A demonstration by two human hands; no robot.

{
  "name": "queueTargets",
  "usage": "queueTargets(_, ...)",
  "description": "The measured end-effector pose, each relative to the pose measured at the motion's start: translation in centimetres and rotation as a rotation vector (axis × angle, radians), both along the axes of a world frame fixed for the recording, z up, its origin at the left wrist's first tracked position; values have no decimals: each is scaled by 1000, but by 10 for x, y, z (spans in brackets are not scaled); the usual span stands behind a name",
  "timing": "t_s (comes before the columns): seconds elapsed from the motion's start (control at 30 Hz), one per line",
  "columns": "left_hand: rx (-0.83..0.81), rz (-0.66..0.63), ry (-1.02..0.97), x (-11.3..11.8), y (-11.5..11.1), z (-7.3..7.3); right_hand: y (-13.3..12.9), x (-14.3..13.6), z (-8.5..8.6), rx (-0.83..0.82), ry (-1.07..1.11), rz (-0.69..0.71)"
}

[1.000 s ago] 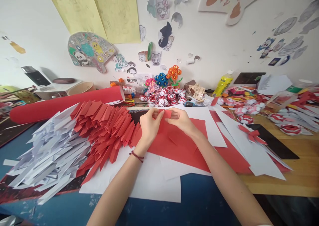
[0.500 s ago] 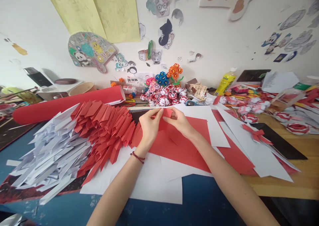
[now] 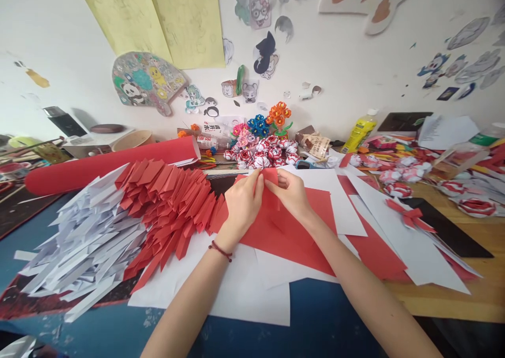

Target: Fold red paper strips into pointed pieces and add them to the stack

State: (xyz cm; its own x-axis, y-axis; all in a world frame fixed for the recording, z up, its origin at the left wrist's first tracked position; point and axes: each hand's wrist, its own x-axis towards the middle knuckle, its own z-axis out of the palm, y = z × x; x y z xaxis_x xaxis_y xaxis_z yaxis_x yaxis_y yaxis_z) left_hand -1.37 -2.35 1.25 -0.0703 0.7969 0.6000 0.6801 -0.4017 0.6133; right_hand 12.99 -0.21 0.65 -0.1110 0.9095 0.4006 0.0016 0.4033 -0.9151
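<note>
While I pinch a red slip (image 3: 270, 175) with my left hand (image 3: 243, 200), right hand (image 3: 291, 192) pinching its right side, red sheet (image 3: 282, 237) below, red strips (image 3: 169, 205) left.

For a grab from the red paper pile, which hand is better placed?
Probably the left hand: the red paper pile lies just beside it. The right hand is farther off; both hold a red slip.

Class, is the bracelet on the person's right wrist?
No, the dark red bracelet is on the left wrist; the right wrist is bare.

Small red paper piece (image 3: 270, 175) — held, partly hidden.
</note>
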Motion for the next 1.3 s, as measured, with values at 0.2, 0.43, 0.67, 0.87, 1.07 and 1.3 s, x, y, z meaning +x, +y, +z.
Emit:
queueTargets(0.2, -224, -229, -676, -10, 11, 10, -5, 5, 12, 19, -53, -65)
queueTargets(0.43, -496, -497, -853, -16, 17, 6, -4, 8, 15, 25, -17, -3)
queueTargets(0.67, -491, -526, -819, -12, 15, 9, -1, 11, 12, 23, -41, -11)
queueTargets(0.87, -430, -492, -757, -11, 11, 9, -3, 9, 14, 39, -57, 2)
queueTargets(1.07, -421, -447, -782, -12, 14, 7, -5, 9, 14, -3, -85, 42)
queueTargets(1.3, -417, -454, -822, -13, 17, 3, -4, 11, 13, -22, -75, 78)
